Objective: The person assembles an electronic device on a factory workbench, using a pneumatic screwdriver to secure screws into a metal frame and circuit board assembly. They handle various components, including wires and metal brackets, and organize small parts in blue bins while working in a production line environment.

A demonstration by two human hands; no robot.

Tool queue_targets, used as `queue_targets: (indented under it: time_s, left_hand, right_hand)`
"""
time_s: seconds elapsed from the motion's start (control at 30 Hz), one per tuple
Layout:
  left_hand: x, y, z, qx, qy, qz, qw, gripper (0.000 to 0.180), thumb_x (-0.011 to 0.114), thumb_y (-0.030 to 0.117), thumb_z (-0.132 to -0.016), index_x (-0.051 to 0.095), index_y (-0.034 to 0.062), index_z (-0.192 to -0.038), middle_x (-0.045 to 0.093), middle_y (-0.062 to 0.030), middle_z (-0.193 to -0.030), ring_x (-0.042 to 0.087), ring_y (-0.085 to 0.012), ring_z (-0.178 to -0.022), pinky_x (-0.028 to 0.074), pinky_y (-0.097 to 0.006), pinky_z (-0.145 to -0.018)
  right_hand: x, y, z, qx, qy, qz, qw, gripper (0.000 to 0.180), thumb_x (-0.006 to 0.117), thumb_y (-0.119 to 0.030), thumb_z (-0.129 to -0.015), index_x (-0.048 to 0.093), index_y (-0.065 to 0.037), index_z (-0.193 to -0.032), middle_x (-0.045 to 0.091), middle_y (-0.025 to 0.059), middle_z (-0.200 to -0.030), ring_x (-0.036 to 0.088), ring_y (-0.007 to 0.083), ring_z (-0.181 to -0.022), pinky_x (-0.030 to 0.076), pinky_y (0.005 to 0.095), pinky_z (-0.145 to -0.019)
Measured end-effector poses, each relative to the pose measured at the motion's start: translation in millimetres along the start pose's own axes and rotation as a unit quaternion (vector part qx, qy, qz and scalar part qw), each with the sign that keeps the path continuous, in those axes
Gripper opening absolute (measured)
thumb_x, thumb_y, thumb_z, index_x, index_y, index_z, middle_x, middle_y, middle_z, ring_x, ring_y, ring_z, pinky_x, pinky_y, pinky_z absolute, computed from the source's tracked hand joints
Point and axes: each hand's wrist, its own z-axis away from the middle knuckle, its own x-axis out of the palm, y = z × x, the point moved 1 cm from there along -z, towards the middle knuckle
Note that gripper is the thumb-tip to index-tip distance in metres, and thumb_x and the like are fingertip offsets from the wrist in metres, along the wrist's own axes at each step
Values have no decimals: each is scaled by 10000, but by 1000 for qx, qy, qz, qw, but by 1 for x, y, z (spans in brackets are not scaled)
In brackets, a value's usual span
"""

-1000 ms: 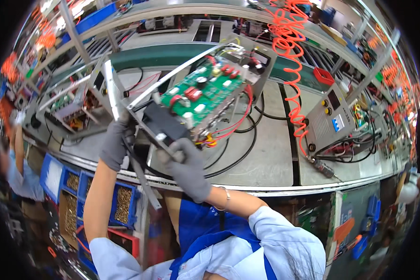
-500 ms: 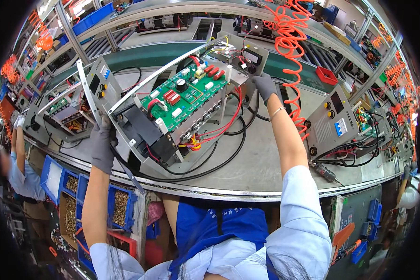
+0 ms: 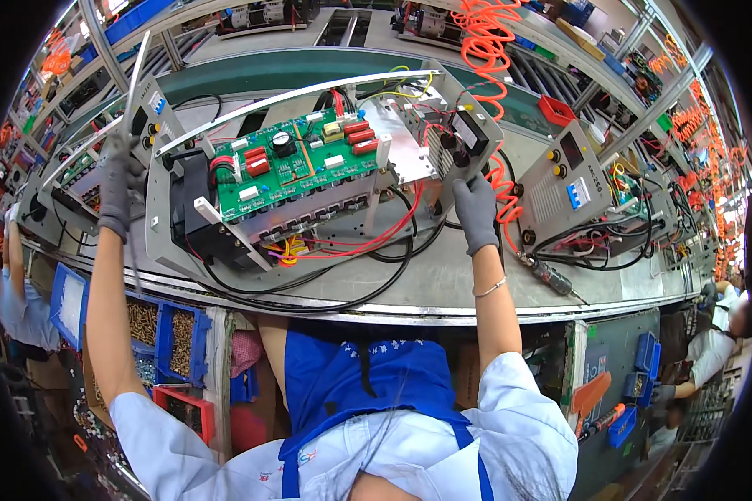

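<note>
In front of me lies an open-sided metal machine chassis (image 3: pixel 154 230) with a green circuit board (image 3: pixel 309 159) on top, a black fan housing (image 3: pixel 196 200) at its left and a grey end panel (image 3: pixel 447 163) at its right. My right hand (image 3: pixel 476 217), in a grey glove, is closed around the lower edge of that end panel. Left of the chassis, my left hand (image 3: pixel 119 188), also gloved, is closed around a long light metal strip (image 3: pixel 137 83) that stands up steeply. The strip's lower end is blurred by motion. Red wires (image 3: pixel 409 217) and a black cable (image 3: pixel 342 311) hang from the chassis.
Similar machines stand at the right (image 3: pixel 564 184) and far left (image 3: pixel 83 188). A screwdriver-like power tool (image 3: pixel 556 277) lies by the right one, under a coiled orange air hose (image 3: pixel 485 50). Blue bins (image 3: pixel 180 342) of small brass parts hang below the bench edge. Other people work on both sides.
The chassis has turned clockwise, so it lies more nearly level across the bench. My left hand has moved left and away from it with the strip. My right hand stays at the end panel.
</note>
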Motion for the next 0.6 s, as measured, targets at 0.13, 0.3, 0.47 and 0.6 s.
queue_targets:
  time_s: [0.13,0.3,0.47,0.6]
  left_hand:
    - [-27,100,48,211,48,-167,962,395,466,354,-1014,662,39,-1153,512,16,-664,460,-64,-643,410,-244,-585]
    - [79,213,144,500,-29,-346,793,256,665,240,-851,667,95,-1061,655,-69,-821,637,-241,-754,514,-336,-648]
    - [142,219,197,464,-99,-378,795,300,701,290,-779,655,104,-1010,611,-56,-767,613,-237,-708,492,-356,-586]
    - [178,201,195,447,-114,-372,806,340,689,329,-779,648,103,-1031,589,-64,-745,602,-245,-692,484,-364,-572]
  right_hand:
    - [-33,-83,16,-237,119,59,962,660,683,-240,-774,461,-219,-1395,428,153,-1415,386,353,-1286,292,465,-1057]
    - [-53,-132,-66,-470,21,279,837,404,723,-296,-754,693,-214,-1149,444,85,-1415,394,320,-1283,306,436,-1057]
    - [-24,-105,-160,-256,-327,70,907,345,744,-361,-774,749,-72,-961,430,76,-1448,501,273,-1199,387,351,-1003]
    - [-14,-101,-160,-134,-414,-77,897,393,753,-321,-792,723,31,-964,388,74,-1493,519,244,-1197,401,308,-987]
